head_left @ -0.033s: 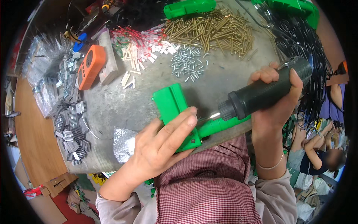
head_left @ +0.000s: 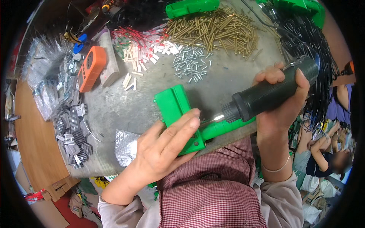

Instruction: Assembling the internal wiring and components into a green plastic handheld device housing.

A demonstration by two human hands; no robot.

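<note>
A green plastic housing [head_left: 174,104] with a handle lies at the table's front edge. My left hand [head_left: 161,146] is closed over its near part, fingers along the top and palm at the side. In my right hand [head_left: 281,98] is a black electric screwdriver [head_left: 262,95], gripped round its body and tilted. Its bright metal bit [head_left: 218,117] points left, down toward the housing beside my left fingertips. Whether the tip touches a screw there is hidden.
Short silver screws [head_left: 190,64] lie beyond the housing, with a heap of long brass-coloured screws [head_left: 216,30] behind. Red-wired parts [head_left: 137,38], an orange meter [head_left: 92,68] and grey ribbed blocks [head_left: 72,133] sit leftward. Black cables [head_left: 304,41] hang at the right; a co-worker [head_left: 323,161] sits beyond.
</note>
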